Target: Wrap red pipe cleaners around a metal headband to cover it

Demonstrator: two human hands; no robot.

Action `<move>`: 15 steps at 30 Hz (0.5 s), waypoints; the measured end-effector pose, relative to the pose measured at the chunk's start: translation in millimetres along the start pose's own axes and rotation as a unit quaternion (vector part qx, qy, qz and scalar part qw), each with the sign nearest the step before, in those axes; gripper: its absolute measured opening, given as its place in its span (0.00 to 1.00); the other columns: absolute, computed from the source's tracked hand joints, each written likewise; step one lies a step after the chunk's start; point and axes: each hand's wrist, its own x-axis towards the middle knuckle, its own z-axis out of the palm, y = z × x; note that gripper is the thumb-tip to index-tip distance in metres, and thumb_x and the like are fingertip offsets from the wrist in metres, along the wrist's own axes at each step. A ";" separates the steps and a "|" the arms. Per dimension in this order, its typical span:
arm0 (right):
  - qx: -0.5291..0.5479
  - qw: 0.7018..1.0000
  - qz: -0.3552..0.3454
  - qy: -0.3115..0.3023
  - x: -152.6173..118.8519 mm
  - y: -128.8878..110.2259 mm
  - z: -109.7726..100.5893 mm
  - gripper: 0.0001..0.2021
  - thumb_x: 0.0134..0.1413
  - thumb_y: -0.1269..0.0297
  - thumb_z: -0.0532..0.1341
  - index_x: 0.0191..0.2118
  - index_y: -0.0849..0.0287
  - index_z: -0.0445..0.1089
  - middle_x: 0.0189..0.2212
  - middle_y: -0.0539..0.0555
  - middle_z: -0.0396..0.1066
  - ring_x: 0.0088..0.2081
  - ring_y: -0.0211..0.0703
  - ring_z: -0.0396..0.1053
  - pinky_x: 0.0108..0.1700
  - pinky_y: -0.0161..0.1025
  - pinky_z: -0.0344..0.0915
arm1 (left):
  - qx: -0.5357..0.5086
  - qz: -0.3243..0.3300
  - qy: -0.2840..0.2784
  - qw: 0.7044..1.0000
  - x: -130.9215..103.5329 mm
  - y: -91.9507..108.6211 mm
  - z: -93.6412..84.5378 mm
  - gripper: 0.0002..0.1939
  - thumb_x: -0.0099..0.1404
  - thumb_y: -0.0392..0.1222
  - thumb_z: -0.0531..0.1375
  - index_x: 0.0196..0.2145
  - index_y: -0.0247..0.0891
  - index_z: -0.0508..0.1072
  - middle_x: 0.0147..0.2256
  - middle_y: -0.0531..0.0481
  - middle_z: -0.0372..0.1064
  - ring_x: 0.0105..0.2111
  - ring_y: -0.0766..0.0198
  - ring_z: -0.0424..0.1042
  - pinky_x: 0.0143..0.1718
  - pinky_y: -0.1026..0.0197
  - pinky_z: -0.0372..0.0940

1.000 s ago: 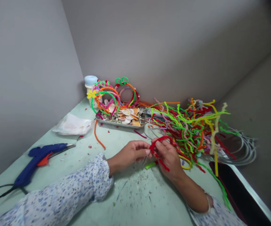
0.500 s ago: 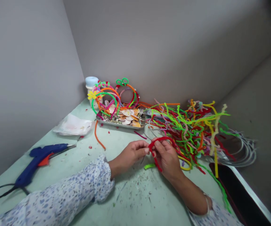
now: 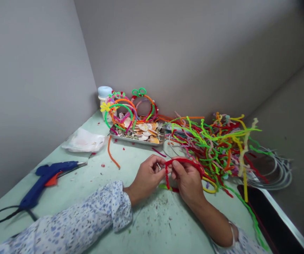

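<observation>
Chenille stem, red (image 3: 184, 161): fuzzy, wire-cored, bent into a low arch with one end trailing down to the tabletop between the two hands. It was held just above the table (image 3: 152, 225), near its middle, close beside the heap of loose stems.

Left hand (image 3: 146, 178): fingertips pinched on the left end of the red arch, where a thin bare wire band showed; sleeve of pale fabric with small blue print.

Right hand (image 3: 187, 180): thumb and forefinger pinched on the red stem just right of the left hand's fingertips, the remaining fingers curled beneath it.

Heap of chenille stems (image 3: 215, 144): tangled, mostly lime green, red, orange, yellow and pink, soft and bristly, lying to the right of the hands.

Plain headbands (image 3: 278, 173): thin, pale, smooth hoops nested together at the far right, partly under the heap.

Metal tray (image 3: 134, 138): shallow, rectangular, shiny rim, filled with small shells and pale flat pieces.

Wrapped headbands (image 3: 125, 109): arched, covered in orange, green and pink fuzz, standing in the tray; one bore a yellow flower shape.

Jar (image 3: 104, 94): white, with a pale blue lid, behind the tray.

Glue gun (image 3: 46, 178): blue plastic, orange trigger, metal nozzle, black cord, lying on its side at left.

Plastic bag (image 3: 84, 140): crumpled, translucent white.

Table: pale green, flat, speckled with small scraps.
</observation>
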 end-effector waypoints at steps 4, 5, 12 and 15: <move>-0.009 1.000 -0.006 0.003 1.1 1.6 -0.4 0.11 0.49 0.56 0.65 0.36 0.58 0.71 0.22 0.48 0.69 0.20 0.35 0.60 0.24 0.33 0.59 | -0.006 0.002 0.013 1.000 -0.9 -1.5 1.0 0.14 0.58 0.50 0.61 0.33 0.35 0.69 0.25 0.55 0.61 0.23 0.71 0.55 0.24 0.67 0.52; -0.012 1.000 -0.006 0.004 1.2 1.9 -0.6 0.12 0.49 0.56 0.65 0.36 0.58 0.71 0.22 0.48 0.69 0.20 0.35 0.60 0.24 0.34 0.59 | -0.007 0.004 0.014 1.000 -1.0 -1.8 0.9 0.14 0.58 0.50 0.61 0.33 0.35 0.69 0.25 0.55 0.61 0.23 0.71 0.56 0.24 0.67 0.52; -0.030 1.000 -0.005 0.001 1.1 3.9 -4.0 0.12 0.51 0.56 0.64 0.37 0.59 0.71 0.18 0.46 0.65 0.21 0.35 0.60 0.26 0.34 0.58 | -0.012 0.002 0.000 1.000 -1.9 0.0 -2.6 0.15 0.59 0.51 0.61 0.35 0.35 0.69 0.29 0.51 0.67 0.28 0.68 0.62 0.30 0.65 0.58; -0.030 0.999 -0.007 0.006 1.4 5.1 -5.1 0.13 0.50 0.55 0.64 0.37 0.59 0.71 0.18 0.46 0.65 0.22 0.36 0.61 0.26 0.34 0.58 | -0.043 -0.009 -0.004 0.999 -2.3 0.4 -2.9 0.15 0.57 0.50 0.62 0.34 0.34 0.70 0.31 0.50 0.68 0.30 0.67 0.65 0.33 0.64 0.60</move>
